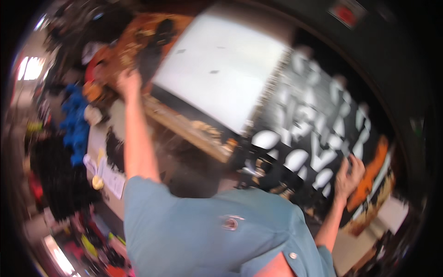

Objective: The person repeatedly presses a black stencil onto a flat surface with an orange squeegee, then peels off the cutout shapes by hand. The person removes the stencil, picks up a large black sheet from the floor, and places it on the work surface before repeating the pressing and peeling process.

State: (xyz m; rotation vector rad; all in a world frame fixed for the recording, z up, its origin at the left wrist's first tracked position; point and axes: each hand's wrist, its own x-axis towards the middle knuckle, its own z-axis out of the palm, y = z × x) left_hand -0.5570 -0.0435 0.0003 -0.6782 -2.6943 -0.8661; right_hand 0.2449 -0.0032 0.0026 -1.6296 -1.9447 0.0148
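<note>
Lift pale pieces, likely light and flexible, by an edge, with fingers of right hand seemingly apart; cannot tell for left hand.

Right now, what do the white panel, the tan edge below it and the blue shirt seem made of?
White panel: perhaps smooth plastic or coated metal; evenly pale, blurred. Tan edge: likely unpolished wood; dull brown. Blue shirt: probably matte cloth; soft drape.

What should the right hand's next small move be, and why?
Probably a brief pause for the right hand, near the white shapes and orange strip: it looks curled, but blur hides whether it holds anything, and the left hand is off at the orange-brown board.
</note>
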